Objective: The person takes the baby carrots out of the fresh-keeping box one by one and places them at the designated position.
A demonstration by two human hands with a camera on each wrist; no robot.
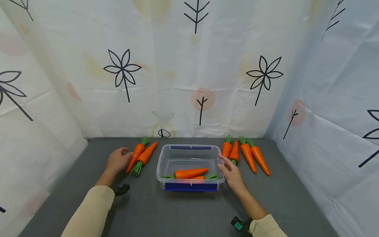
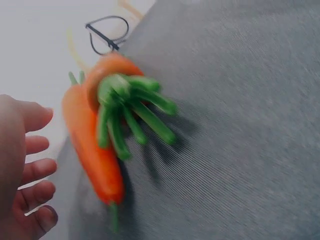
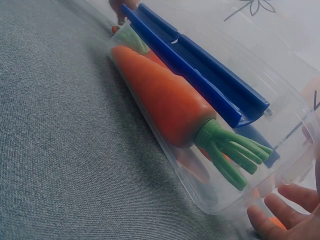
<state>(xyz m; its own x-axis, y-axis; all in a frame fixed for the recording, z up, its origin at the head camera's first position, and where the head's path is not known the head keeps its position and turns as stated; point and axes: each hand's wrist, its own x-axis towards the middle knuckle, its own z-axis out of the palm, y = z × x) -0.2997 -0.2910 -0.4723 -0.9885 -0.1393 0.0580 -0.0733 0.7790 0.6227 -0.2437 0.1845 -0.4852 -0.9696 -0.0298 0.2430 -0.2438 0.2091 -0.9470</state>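
My left hand is beside two carrots at the left, its fingers loosely bent and apart from them in the left wrist view. One carrot has its green top toward the wall; the other carrot points its top toward me, over the first. My right hand is at the right side of a clear plastic box, fingers spread along its rim, not curled round it. Inside the box, two carrots lie near the front wall: one carrot behind, another carrot partly hidden in the head view.
Several more carrots lie right of the box, just past my right hand. Blue latches run along the box's front and back. A printed white cloth encloses the grey table at the back and sides.
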